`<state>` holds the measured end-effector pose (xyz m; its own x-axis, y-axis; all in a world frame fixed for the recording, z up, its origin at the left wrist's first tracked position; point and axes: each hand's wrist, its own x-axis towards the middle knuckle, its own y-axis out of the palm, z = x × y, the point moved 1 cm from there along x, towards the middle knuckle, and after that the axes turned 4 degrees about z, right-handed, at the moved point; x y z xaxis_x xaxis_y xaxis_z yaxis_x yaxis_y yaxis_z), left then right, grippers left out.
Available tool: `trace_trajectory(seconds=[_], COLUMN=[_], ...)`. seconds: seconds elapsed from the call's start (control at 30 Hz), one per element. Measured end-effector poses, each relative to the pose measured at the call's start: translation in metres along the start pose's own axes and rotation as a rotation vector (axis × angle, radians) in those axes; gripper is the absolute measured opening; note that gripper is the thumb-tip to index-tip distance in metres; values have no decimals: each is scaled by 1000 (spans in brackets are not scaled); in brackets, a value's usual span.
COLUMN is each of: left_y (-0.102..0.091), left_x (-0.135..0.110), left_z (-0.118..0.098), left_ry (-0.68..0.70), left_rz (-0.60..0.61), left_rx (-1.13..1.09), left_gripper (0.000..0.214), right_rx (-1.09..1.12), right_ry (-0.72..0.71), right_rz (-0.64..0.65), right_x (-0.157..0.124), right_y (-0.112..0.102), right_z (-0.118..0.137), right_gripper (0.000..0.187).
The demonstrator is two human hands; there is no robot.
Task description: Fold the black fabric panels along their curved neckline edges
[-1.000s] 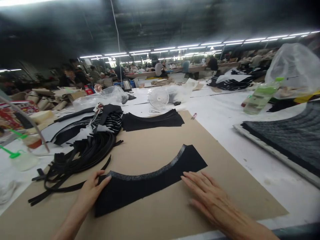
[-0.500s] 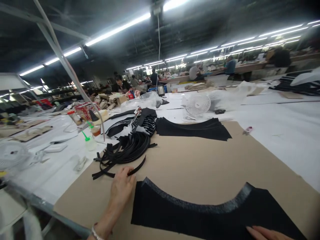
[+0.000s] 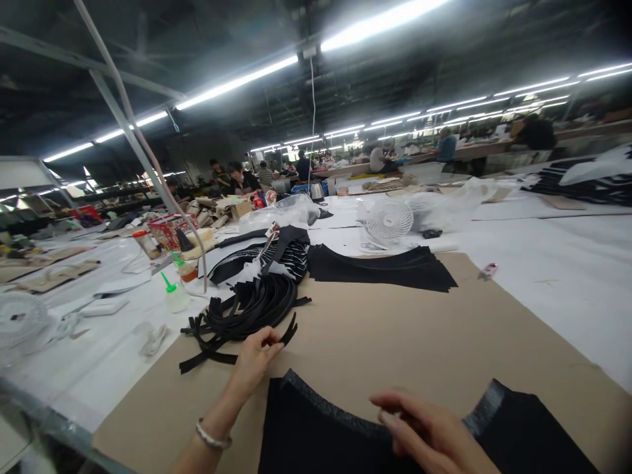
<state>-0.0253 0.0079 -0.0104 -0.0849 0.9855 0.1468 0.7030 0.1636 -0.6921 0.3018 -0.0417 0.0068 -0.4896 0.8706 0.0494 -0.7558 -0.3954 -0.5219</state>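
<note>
My left hand (image 3: 259, 355) is closed in a pinch on a thin black strip (image 3: 290, 330), whose end sticks out past the fingertips. Just behind it lies a coiled bundle of black strips (image 3: 266, 299). A black fabric panel (image 3: 306, 428) with a curved, shiny dark edge lies flat in front of me on brown board. My right hand (image 3: 424, 428) hovers over that panel's curved edge, fingers slightly bent and apart, with nothing visible in them. It hides the middle of the edge and is a little blurred.
A stack of black curved panels (image 3: 380, 270) lies at the far side of the brown board (image 3: 375, 329). Small snips (image 3: 488, 271) rest at its right. Green-tipped bottles (image 3: 175, 293), a white fan (image 3: 390, 220) and a striped black bundle (image 3: 291, 253) stand or lie around.
My left hand has lifted and moved slightly right with the strip in its fingers. My right hand has come up from the lower right to above the panel's curved edge.
</note>
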Motion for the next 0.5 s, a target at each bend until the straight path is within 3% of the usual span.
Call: trace_trajectory(seconds=[0.1,0.17,0.3,0.43,0.5], left_y=[-4,-7,-9,-11,-15], left_x=[-1,0,6,9,10], left_z=[-2,-3,-8,-15,-15], left_ry=[23,40,92,135,128], left_rz=[-4,-18,-20,69,111], left_rx=[-73,-105,-147,-171,-171], left_gripper=[14,15,16,18,22], right_rx=[212,401,500,567,598], right_ry=[85,126,116,81,59], right_rz=[90,117,153,179,130], right_x=[55,93,156,187,192], right_y=[22,40,70,83,78], right_z=[26,33,44,56,58], right_gripper=[29,40,46,20,25])
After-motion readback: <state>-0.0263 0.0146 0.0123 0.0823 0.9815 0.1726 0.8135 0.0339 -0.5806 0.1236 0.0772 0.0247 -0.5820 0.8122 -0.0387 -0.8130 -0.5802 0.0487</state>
